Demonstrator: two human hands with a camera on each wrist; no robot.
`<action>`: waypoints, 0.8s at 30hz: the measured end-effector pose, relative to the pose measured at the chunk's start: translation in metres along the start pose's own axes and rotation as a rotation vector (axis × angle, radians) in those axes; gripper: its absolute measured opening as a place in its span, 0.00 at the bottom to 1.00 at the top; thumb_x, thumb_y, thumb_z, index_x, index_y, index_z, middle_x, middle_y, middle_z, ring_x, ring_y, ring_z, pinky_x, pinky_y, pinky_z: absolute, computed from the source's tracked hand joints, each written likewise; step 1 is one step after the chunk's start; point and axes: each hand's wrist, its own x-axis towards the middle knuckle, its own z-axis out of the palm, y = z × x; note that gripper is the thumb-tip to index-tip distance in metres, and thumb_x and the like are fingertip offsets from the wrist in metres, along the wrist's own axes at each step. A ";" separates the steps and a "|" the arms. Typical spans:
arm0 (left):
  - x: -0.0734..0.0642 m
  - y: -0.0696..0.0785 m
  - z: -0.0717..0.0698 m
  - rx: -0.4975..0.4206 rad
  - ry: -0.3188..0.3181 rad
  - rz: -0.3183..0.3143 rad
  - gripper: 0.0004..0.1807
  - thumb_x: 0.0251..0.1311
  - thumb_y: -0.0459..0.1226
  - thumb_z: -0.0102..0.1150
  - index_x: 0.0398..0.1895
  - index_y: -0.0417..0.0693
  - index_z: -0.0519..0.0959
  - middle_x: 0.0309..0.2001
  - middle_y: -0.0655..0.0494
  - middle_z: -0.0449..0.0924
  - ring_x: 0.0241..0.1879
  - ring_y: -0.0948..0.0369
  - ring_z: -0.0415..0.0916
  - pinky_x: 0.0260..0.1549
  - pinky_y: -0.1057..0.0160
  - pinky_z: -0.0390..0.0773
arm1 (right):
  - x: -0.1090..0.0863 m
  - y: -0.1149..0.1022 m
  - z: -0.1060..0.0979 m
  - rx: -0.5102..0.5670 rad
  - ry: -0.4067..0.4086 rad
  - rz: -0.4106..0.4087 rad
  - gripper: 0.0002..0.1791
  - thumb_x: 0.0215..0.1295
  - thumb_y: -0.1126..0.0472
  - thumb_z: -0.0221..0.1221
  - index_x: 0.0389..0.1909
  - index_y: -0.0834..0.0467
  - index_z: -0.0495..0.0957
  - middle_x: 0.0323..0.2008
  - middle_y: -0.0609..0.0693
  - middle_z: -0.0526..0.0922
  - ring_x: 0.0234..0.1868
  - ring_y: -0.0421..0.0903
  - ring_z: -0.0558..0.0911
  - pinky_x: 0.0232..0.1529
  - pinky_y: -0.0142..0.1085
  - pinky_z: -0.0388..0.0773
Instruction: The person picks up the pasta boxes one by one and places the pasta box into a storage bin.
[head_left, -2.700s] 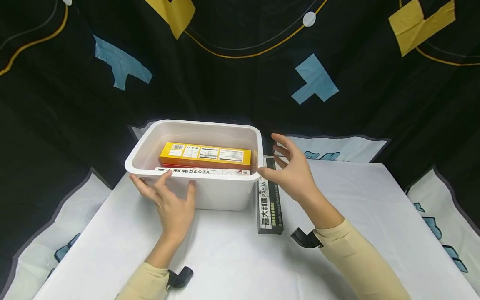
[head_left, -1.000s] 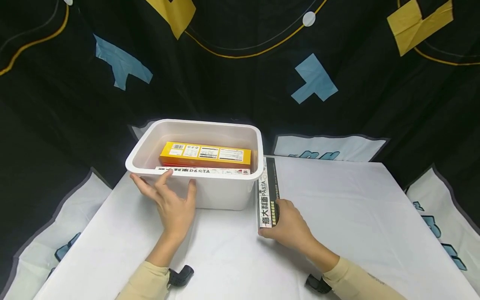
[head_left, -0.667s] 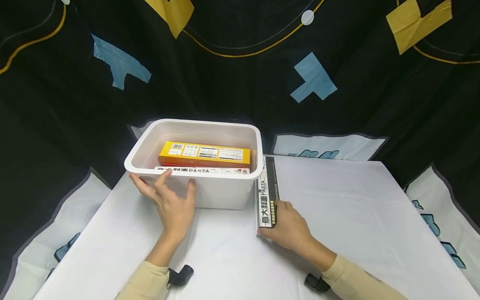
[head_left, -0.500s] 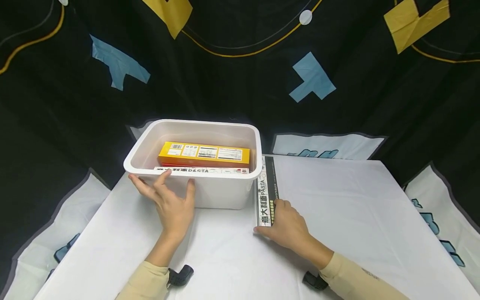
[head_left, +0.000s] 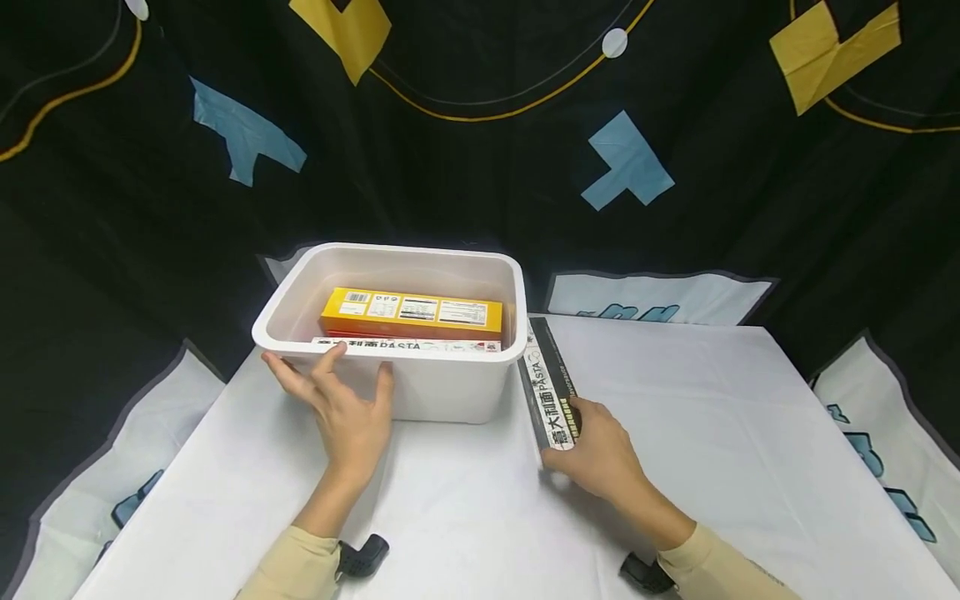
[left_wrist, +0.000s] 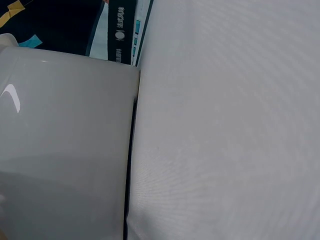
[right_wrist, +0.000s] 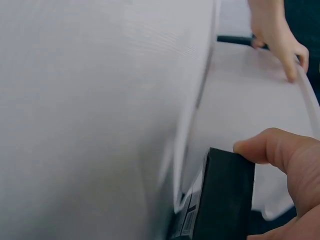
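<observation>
A white plastic bin (head_left: 450, 387) stands on the table, holding a yellow box (head_left: 412, 308) and a white-faced pasta box (head_left: 442, 344). My left hand (head_left: 352, 425) rests spread against the bin's front, fingertips at the rim and thumb on the wall below it. Right of the bin lies a black-and-white pasta box (head_left: 550, 379), angled with its near end to the right. My right hand (head_left: 600, 454) grips that near end. In the right wrist view, my thumb and fingers lie on one side of the box's dark end. The left wrist view shows mostly bin wall and tablecloth.
A white cloth covers the table (head_left: 712, 417), reaching well to the right of the bin. Behind it hangs a black curtain (head_left: 480, 183) with yellow and blue patches. A small black wrist mount (head_left: 363, 557) sits at the left cuff, another (head_left: 645, 575) at the right.
My right hand has gone from the bin's right rim down to the pasta box and taken hold of it. The box's near end has swung right. The left hand keeps its place.
</observation>
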 end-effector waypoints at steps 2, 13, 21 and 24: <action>0.000 0.000 0.000 0.000 0.006 0.005 0.33 0.52 0.38 0.70 0.58 0.52 0.63 0.74 0.37 0.23 0.74 0.48 0.21 0.69 0.49 0.48 | -0.001 0.004 -0.011 0.053 0.013 0.018 0.48 0.37 0.50 0.72 0.64 0.62 0.69 0.50 0.56 0.78 0.40 0.48 0.76 0.40 0.42 0.74; -0.001 -0.002 0.000 0.006 0.002 -0.004 0.32 0.52 0.38 0.70 0.57 0.52 0.63 0.74 0.37 0.23 0.74 0.49 0.21 0.70 0.48 0.44 | -0.005 0.019 -0.063 0.244 0.175 0.144 0.39 0.46 0.49 0.72 0.62 0.53 0.72 0.51 0.55 0.79 0.46 0.51 0.76 0.43 0.42 0.70; 0.000 -0.002 0.001 -0.001 0.010 0.005 0.32 0.52 0.38 0.70 0.57 0.52 0.64 0.74 0.37 0.24 0.74 0.48 0.22 0.69 0.49 0.46 | -0.003 0.022 -0.083 0.345 0.263 0.117 0.34 0.50 0.54 0.72 0.59 0.54 0.74 0.43 0.54 0.81 0.32 0.46 0.76 0.28 0.31 0.74; 0.001 -0.002 0.001 0.002 0.016 0.007 0.32 0.51 0.38 0.70 0.57 0.51 0.64 0.74 0.36 0.24 0.74 0.48 0.22 0.70 0.49 0.45 | -0.003 0.022 -0.092 0.392 0.275 0.094 0.33 0.51 0.57 0.71 0.60 0.54 0.74 0.47 0.54 0.81 0.33 0.45 0.78 0.27 0.29 0.75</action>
